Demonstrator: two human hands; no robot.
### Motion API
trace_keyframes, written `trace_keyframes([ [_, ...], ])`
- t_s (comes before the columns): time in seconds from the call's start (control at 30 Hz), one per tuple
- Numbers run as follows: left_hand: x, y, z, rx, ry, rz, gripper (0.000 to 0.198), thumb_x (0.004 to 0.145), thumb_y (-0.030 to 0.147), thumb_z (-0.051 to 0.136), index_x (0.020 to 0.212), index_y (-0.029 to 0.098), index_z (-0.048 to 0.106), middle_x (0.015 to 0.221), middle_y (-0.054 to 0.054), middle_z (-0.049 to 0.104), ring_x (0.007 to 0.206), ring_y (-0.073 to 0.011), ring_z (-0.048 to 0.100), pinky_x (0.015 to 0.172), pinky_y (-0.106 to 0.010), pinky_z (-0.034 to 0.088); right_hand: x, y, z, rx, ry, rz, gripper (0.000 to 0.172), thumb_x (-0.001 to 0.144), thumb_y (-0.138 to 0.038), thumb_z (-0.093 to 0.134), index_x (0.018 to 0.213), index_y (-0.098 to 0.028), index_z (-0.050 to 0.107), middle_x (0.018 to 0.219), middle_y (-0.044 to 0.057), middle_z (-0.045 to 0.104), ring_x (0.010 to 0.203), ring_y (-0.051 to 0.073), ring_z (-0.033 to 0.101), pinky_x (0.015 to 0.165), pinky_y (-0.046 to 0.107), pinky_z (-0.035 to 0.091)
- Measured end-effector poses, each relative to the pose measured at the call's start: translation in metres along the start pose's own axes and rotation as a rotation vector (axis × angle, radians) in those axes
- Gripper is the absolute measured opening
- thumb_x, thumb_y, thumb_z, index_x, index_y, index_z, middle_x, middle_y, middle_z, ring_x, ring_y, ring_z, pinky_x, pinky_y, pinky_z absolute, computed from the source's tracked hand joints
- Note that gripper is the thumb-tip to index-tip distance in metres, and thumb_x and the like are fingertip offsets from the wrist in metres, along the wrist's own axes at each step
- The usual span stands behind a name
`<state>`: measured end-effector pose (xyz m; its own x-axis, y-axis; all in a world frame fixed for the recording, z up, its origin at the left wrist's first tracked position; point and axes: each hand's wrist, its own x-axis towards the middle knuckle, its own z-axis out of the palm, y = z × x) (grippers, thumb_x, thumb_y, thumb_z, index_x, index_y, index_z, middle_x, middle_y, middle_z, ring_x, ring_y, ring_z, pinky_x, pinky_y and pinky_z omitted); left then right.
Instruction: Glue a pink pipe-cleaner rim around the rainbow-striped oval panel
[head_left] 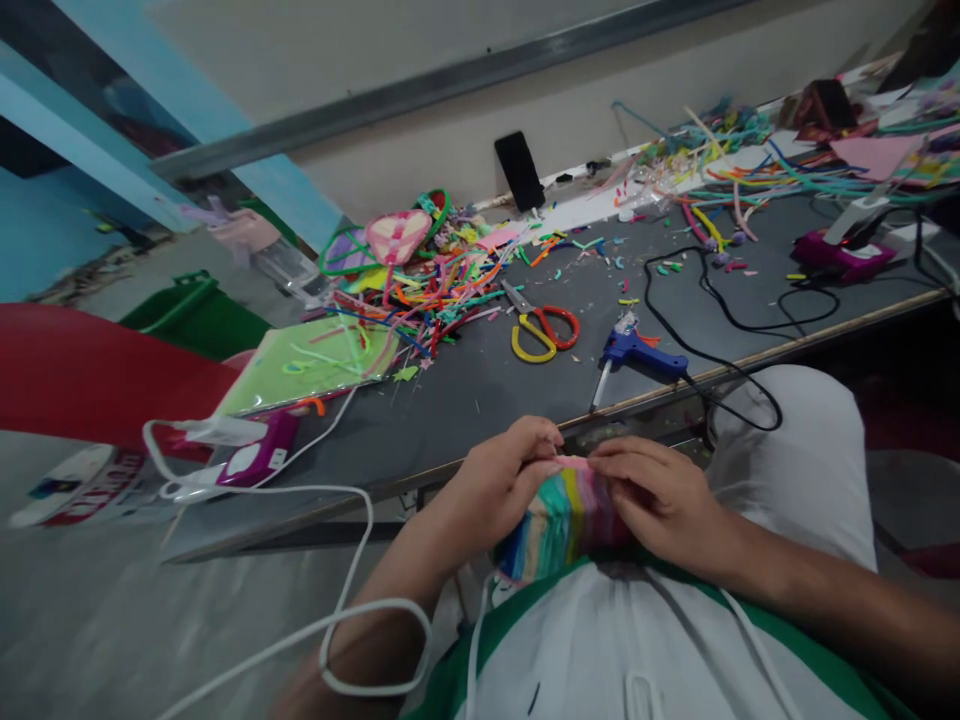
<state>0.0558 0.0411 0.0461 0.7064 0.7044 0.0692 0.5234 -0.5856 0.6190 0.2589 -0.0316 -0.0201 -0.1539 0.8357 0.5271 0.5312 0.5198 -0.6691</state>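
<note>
Just above my lap is a rainbow-striped piece that looks made of fuzzy pipe cleaners [553, 520], with blue, cream, teal, yellow and pink bands. My left hand [506, 475] grips its upper left edge between thumb and fingers. Opposite it, my right hand [656, 490] pinches the upper right edge, and a pink strip shows between the two sets of fingertips. The lower right of the piece is hidden by the right hand. On the table beyond lie a blue glue gun [643, 355] and scissors [546, 335] with one red and one yellow handle.
Loose pipe cleaners [450, 290] are heaped on the grey table [420, 430], beside a green packet [315, 360]. A phone [519, 170] leans against the wall. Purple power strips [262, 450] sit near both ends. A white cable [367, 540] loops by my left arm; the glue gun's black cord [705, 290] crosses the table.
</note>
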Motion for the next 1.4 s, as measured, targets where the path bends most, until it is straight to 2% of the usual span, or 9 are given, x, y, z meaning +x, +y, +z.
trace_keyframes([
  [0.17, -0.011, 0.013, -0.001, 0.092, 0.018, 0.053, 0.008, 0.092, 0.015, 0.047, 0.096, 0.021, 0.049, 0.088, 0.001, 0.060, 0.080, -0.0117, 0.059, 0.076, -0.022, 0.046, -0.006, -0.002, -0.004, -0.026, -0.022, -0.089, 0.043, 0.075, -0.004, 0.054, 0.113, -0.023, 0.058, 0.115, 0.009, 0.067, 0.105, 0.019, 0.063, 0.089, 0.035, 0.054],
  [0.27, -0.012, 0.016, -0.001, 0.105, 0.019, 0.070, 0.008, 0.093, 0.015, 0.045, 0.096, 0.021, 0.049, 0.087, 0.001, 0.059, 0.079, -0.0113, 0.058, 0.075, -0.021, 0.046, -0.007, -0.003, -0.004, -0.044, -0.015, -0.105, 0.040, 0.078, -0.004, 0.055, 0.114, -0.022, 0.057, 0.116, 0.009, 0.068, 0.108, 0.019, 0.063, 0.090, 0.033, 0.053],
  [0.4, -0.011, 0.016, 0.000, 0.101, 0.025, 0.099, 0.009, 0.092, 0.013, 0.046, 0.097, 0.021, 0.047, 0.088, 0.001, 0.058, 0.079, -0.0111, 0.058, 0.075, -0.021, 0.046, -0.005, -0.005, -0.004, -0.088, 0.003, -0.120, 0.038, 0.081, -0.003, 0.052, 0.116, -0.019, 0.057, 0.112, 0.009, 0.070, 0.105, 0.017, 0.065, 0.090, 0.031, 0.054],
  [0.57, -0.009, 0.015, 0.003, 0.089, 0.047, 0.081, 0.012, 0.091, 0.011, 0.048, 0.096, 0.022, 0.046, 0.087, 0.003, 0.058, 0.080, -0.0093, 0.058, 0.075, -0.019, 0.045, -0.004, -0.002, -0.003, -0.176, 0.059, -0.256, 0.037, 0.080, -0.001, 0.048, 0.111, -0.014, 0.062, 0.107, 0.011, 0.071, 0.098, 0.017, 0.067, 0.084, 0.030, 0.057],
  [0.77, -0.007, 0.010, 0.007, -0.011, 0.022, 0.026, 0.011, 0.090, 0.014, 0.050, 0.098, 0.022, 0.049, 0.091, 0.002, 0.063, 0.086, -0.0110, 0.062, 0.079, -0.021, 0.046, -0.003, 0.001, -0.002, -0.179, 0.019, -0.229, 0.027, 0.081, -0.002, 0.050, 0.101, -0.012, 0.064, 0.100, 0.011, 0.071, 0.093, 0.016, 0.067, 0.081, 0.026, 0.057],
  [0.9, -0.006, -0.001, 0.000, -0.201, -0.058, -0.019, 0.023, 0.092, 0.021, 0.049, 0.116, 0.022, 0.048, 0.097, 0.000, 0.067, 0.087, -0.0125, 0.065, 0.079, -0.022, 0.048, -0.003, 0.006, -0.005, -0.158, 0.027, -0.209, 0.026, 0.083, -0.003, 0.051, 0.102, -0.015, 0.063, 0.097, 0.009, 0.071, 0.095, 0.016, 0.066, 0.082, 0.027, 0.056],
  [1.07, -0.011, -0.018, -0.015, -0.332, -0.039, -0.021, 0.030, 0.096, 0.035, 0.044, 0.118, 0.019, 0.057, 0.109, -0.006, 0.067, 0.100, -0.0178, 0.065, 0.084, -0.025, 0.050, -0.005, 0.014, -0.019, -0.200, 0.087, -0.270, 0.030, 0.081, -0.001, 0.055, 0.106, -0.016, 0.062, 0.098, 0.008, 0.071, 0.096, 0.017, 0.066, 0.083, 0.027, 0.056],
  [1.27, -0.023, -0.036, -0.026, -0.317, 0.199, -0.076, 0.039, 0.095, 0.043, 0.042, 0.118, 0.019, 0.062, 0.122, -0.010, 0.064, 0.116, -0.0247, 0.058, 0.101, -0.035, 0.043, 0.004, 0.018, -0.051, -0.276, 0.256, -0.306, 0.030, 0.078, -0.001, 0.060, 0.104, -0.015, 0.064, 0.095, 0.011, 0.071, 0.090, 0.019, 0.067, 0.079, 0.029, 0.057],
  [1.4, -0.024, -0.046, -0.023, -0.388, 0.151, 0.059, 0.060, 0.084, 0.057, 0.054, 0.133, 0.022, 0.052, 0.142, -0.012, 0.047, 0.134, -0.0303, 0.040, 0.110, -0.041, 0.035, 0.010, 0.016, -0.068, -0.377, 0.255, -0.439, 0.037, 0.075, 0.002, 0.059, 0.109, -0.013, 0.063, 0.100, 0.014, 0.070, 0.095, 0.020, 0.067, 0.082, 0.030, 0.057],
])
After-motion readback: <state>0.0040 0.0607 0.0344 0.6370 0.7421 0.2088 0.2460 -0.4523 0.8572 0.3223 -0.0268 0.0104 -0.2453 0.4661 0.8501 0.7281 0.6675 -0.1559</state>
